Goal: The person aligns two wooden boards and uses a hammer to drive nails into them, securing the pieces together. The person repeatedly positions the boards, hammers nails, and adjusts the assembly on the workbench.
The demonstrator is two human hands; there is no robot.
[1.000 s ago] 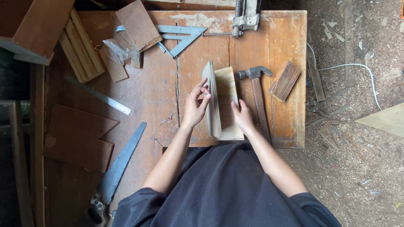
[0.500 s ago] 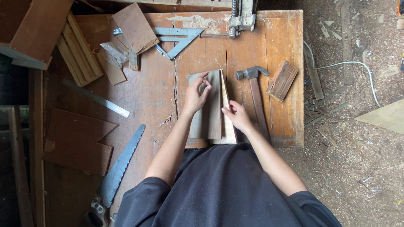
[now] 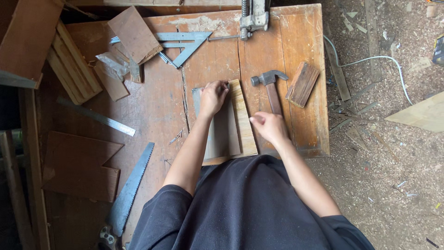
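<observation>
Right hand (image 3: 268, 127) sits nearest the body, fingers curled loosely into a half-closed fist over the wooden handle of the steel-headed claw hammer (image 3: 269, 90); whether it actually grips the handle cannot be told. Just left of it, two flat rectangular boards lie side by side on the worn brown wooden workbench (image 3: 208, 55): a pale yellowish wooden strip (image 3: 243, 120) and a greyer wooden panel (image 3: 222, 134) touching it. Left hand (image 3: 212, 97) rests on the far end of these boards, fingertips (image 3: 224, 86) pinched together at the top edge where the two pieces meet.

Right of the hammer head lies a small reddish-brown wooden block (image 3: 302, 84). Off to the left, a long-bladed hand saw (image 3: 130, 190) and a slim metal ruler (image 3: 99, 116) lie on a lower surface. Farther back sit a grey metal set square (image 3: 185, 44) and, at the bench's far edge, a metal clamp (image 3: 253, 16).
</observation>
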